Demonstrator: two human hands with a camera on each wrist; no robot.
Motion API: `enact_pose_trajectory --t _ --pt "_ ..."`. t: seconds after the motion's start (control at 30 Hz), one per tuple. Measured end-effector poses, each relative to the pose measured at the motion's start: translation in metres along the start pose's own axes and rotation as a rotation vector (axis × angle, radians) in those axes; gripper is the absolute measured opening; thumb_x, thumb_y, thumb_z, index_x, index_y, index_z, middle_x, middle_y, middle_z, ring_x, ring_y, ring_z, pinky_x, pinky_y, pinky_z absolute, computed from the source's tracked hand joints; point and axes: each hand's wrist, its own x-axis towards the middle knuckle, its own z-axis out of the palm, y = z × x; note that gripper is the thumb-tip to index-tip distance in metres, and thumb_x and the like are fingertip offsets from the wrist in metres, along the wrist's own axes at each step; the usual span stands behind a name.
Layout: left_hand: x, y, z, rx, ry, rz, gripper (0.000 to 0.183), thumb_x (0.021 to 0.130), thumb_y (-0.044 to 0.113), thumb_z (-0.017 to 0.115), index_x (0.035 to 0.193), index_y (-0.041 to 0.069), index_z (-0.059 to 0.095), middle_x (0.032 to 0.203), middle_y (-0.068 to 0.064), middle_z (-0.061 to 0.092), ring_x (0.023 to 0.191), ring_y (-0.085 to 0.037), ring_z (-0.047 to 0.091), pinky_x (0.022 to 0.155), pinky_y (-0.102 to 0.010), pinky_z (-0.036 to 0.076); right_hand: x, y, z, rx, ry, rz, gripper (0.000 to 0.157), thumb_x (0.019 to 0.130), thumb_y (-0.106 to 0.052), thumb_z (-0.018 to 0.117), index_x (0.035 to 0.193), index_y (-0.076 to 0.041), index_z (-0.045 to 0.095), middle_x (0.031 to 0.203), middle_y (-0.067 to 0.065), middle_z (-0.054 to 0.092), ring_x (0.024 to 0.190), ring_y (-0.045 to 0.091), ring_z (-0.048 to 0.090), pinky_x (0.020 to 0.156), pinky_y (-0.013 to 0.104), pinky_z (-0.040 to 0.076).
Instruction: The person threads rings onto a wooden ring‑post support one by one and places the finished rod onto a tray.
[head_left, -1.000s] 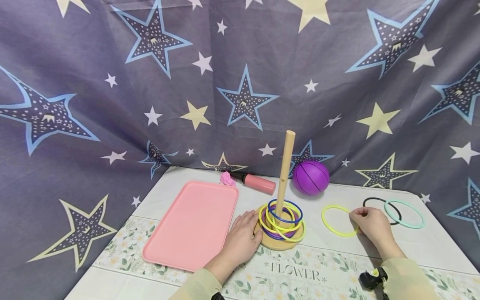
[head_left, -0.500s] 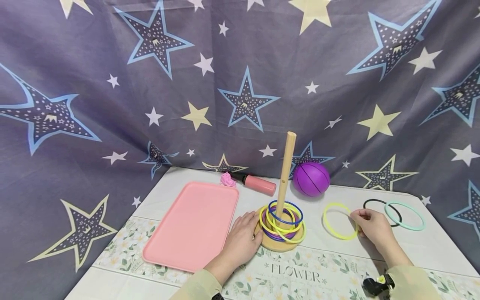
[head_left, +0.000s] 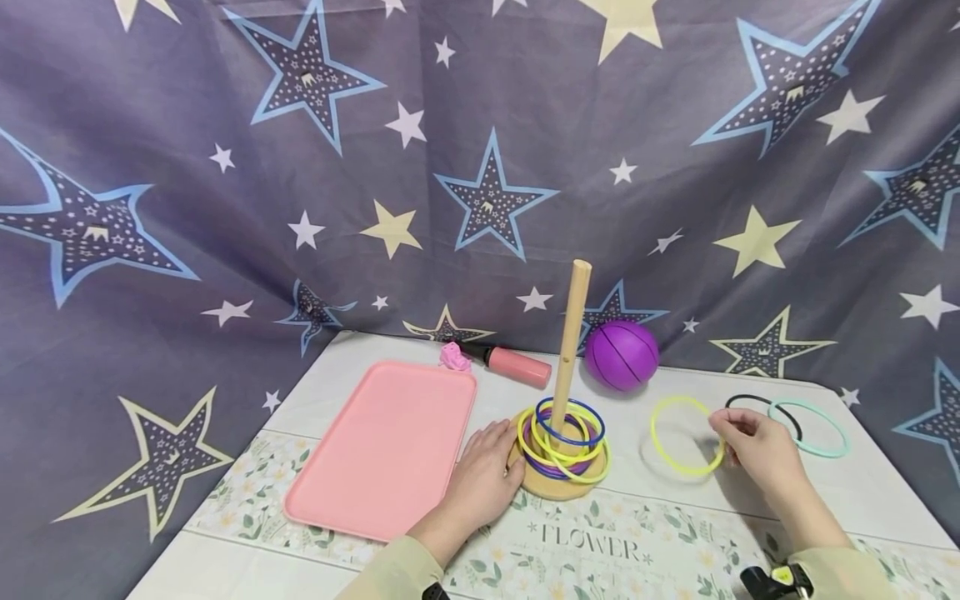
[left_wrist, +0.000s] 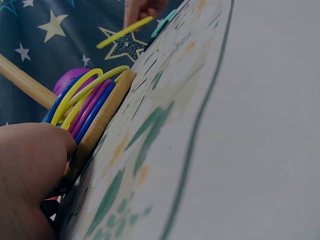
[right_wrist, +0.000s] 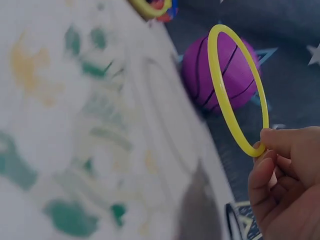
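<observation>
In the head view my right hand [head_left: 763, 446] pinches a yellow ring [head_left: 657, 439] by its right edge between thumb and fingertips. The right wrist view shows this yellow ring [right_wrist: 223, 95] raised off the tabletop and tilted, its shadow below. My left hand [head_left: 483, 479] rests at the left edge of the round wooden base [head_left: 558, 490] of a ring-toss stand, fingers extended. An upright wooden peg [head_left: 572, 333] rises from that base. Several yellow, blue and purple rings [left_wrist: 82, 102] lie loosely around the peg's foot, some tilted.
Left of the stand lies a pink tray [head_left: 386, 450]. Behind are a pink flower [head_left: 454, 357], a pink-and-black hand pump [head_left: 517, 367] and a purple ball [head_left: 622, 356]. A black ring [head_left: 738, 399] and a mint ring [head_left: 843, 433] overlap at the right. A star-patterned curtain backs the table.
My right hand has lifted the yellow ring off the table and drawn it slightly to the right. The left hand and the stand have stayed in place.
</observation>
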Motion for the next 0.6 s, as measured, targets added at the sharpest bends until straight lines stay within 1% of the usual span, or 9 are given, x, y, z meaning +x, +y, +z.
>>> enact_pose_trajectory --t 0.1,0.2,0.3,0.47,0.6 --pt "0.000 0.000 0.000 0.000 0.001 0.001 0.056 0.110 0.023 0.064 0.160 0.000 0.054 0.167 -0.024 0.049 0.159 -0.042 0.040 0.134 -0.057 0.026 -0.003 -0.016 -0.004 0.025 0.004 -0.034 0.046 0.113 -0.036 0.066 0.129 0.007 0.069 0.076 0.004 0.064 0.061 0.017 0.058 0.054 0.033 0.050" --pt "0.000 -0.001 0.000 -0.001 0.003 0.004 0.056 0.109 0.023 0.064 0.160 0.000 0.054 0.166 -0.024 0.049 0.158 -0.042 0.040 0.134 -0.058 0.026 -0.005 -0.034 -0.007 0.053 0.015 -0.071 0.043 0.112 -0.036 0.068 0.126 0.005 0.070 0.074 0.001 0.062 0.061 0.015 0.058 0.055 0.031 0.052" --pt "0.000 -0.001 0.000 0.000 0.005 0.007 0.056 0.109 0.023 0.064 0.160 0.000 0.055 0.166 -0.025 0.049 0.158 -0.043 0.041 0.134 -0.058 0.026 -0.007 -0.051 -0.009 0.103 0.018 -0.112 0.037 0.111 -0.032 0.070 0.122 0.004 0.071 0.073 -0.001 0.060 0.061 0.014 0.058 0.056 0.028 0.053" --pt "0.000 -0.001 0.000 -0.003 0.009 0.008 0.055 0.109 0.023 0.064 0.159 0.000 0.055 0.166 -0.024 0.050 0.158 -0.043 0.040 0.134 -0.058 0.026 -0.012 -0.075 -0.013 0.192 0.006 -0.172 0.023 0.110 -0.027 0.072 0.114 -0.005 0.075 0.072 -0.001 0.058 0.062 0.014 0.055 0.055 0.026 0.052" --pt "0.000 -0.002 0.001 -0.004 0.012 0.009 0.055 0.109 0.022 0.064 0.159 0.000 0.056 0.166 -0.024 0.050 0.158 -0.042 0.041 0.134 -0.057 0.026 -0.018 -0.094 -0.015 0.232 -0.013 -0.202 0.018 0.110 -0.027 0.073 0.112 -0.010 0.076 0.074 -0.002 0.058 0.064 0.013 0.055 0.055 0.026 0.052"
